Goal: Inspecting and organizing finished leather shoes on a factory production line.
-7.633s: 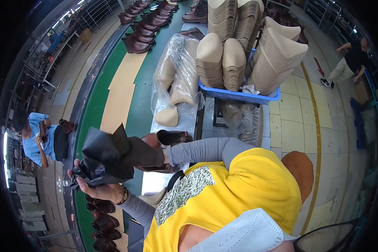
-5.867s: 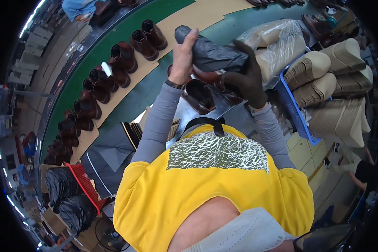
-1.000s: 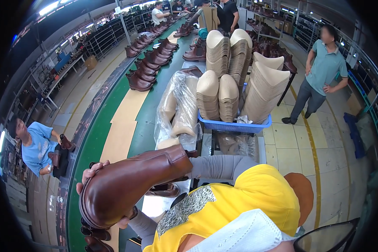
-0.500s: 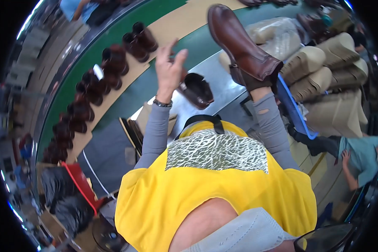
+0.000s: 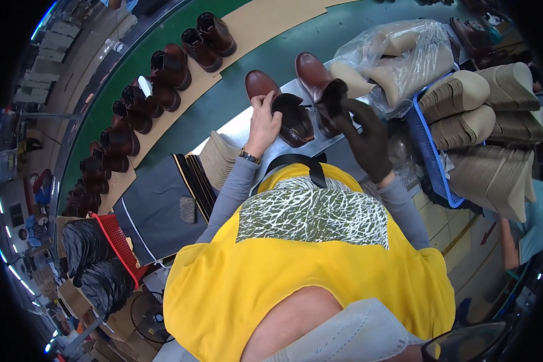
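Two brown leather ankle boots stand side by side on the metal tabletop before me, toes pointing away. My left hand (image 5: 264,123) has bent fingers on the near side of the left ankle boot (image 5: 295,123), thumb by its opening. The right ankle boot (image 5: 312,69) has its dark collar beside my right hand (image 5: 367,136), which wears a dark brown glove. The gloved fingertips and thumb close on the collar's edge; dark glove against dark lining makes the exact contact hard to see.
A row of brown boots (image 5: 172,66) lines the green table along a tan strip. To the right, a blue basket (image 5: 425,136) holds beige shoe inserts (image 5: 458,90); a clear plastic bag (image 5: 425,36) holds more. A red basket (image 5: 117,244) and stacked dark sheets (image 5: 157,205) lie left.
The right ankle boot, held up on my gloved hand before, now stands on the tabletop beside the other. My left hand has come down from the air onto the left boot.
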The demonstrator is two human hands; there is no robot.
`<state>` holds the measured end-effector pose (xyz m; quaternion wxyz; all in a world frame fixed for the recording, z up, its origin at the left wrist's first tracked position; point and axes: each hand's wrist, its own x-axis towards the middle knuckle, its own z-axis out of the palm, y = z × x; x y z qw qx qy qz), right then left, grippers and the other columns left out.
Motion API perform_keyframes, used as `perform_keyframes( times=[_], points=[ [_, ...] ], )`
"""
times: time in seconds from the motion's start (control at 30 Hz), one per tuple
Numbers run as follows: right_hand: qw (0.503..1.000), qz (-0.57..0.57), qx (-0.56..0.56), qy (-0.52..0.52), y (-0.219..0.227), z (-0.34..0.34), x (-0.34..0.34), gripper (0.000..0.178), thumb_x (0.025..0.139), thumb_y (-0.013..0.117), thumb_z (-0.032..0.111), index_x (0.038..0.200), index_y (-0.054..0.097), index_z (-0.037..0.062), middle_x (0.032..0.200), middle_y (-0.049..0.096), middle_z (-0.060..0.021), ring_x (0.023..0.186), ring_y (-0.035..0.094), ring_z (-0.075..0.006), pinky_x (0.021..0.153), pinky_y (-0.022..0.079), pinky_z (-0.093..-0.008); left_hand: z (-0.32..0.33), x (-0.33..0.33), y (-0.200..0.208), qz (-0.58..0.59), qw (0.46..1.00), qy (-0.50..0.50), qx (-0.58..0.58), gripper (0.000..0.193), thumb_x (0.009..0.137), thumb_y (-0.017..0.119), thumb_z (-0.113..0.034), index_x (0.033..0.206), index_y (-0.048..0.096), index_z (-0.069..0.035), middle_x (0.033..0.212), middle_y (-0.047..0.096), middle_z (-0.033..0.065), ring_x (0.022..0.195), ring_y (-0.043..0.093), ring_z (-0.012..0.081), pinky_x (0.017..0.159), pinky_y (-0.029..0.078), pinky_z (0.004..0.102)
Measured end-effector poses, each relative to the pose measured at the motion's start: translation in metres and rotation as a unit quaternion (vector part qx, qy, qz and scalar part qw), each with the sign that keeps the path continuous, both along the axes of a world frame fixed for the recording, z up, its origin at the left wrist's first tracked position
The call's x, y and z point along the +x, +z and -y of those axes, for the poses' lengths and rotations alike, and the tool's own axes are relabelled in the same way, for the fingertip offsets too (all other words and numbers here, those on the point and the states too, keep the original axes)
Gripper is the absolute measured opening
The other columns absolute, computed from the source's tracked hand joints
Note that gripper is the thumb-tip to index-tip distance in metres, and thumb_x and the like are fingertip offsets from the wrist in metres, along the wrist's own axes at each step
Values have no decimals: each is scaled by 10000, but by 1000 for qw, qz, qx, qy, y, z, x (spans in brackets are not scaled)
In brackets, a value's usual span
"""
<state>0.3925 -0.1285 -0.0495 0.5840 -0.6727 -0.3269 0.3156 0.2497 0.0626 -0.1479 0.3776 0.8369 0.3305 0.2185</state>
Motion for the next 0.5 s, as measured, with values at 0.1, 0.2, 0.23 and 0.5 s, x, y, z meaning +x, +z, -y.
perform_keyframes(
  times=[0.1,0.2,0.23,0.5],
  points=[
    [903,422,-50,-60,-19,22,17,557,742,736,201,1240,536,52,1206,546,-170,1072,554,-340,887,453,-413,8,10,-1,43,999,-22,13,534,768,503,-32,1292,434,42,1200,414,250,1051,516,435,925,443,441],
    [937,332,-64,89,-37,19,16,705,705,755,299,1327,483,110,1316,468,-169,1094,537,-340,912,445,-425,28,30,-4,76,995,-65,-4,519,792,499,-55,1294,426,53,1214,403,257,1081,493,432,957,413,422],
    [937,330,-64,89,-32,14,14,705,705,755,299,1327,483,110,1316,468,-169,1094,537,-340,912,445,-425,32,36,6,62,995,-62,-50,514,819,525,-109,1296,424,52,1218,413,257,1108,475,431,962,406,416],
    [918,396,17,10,-17,-14,73,483,802,670,229,1246,536,94,1173,576,-148,1020,587,-285,840,476,-392,20,92,66,-14,965,-130,226,563,805,679,-320,1252,498,-31,1125,557,180,1025,525,344,866,420,424]
  ],
)
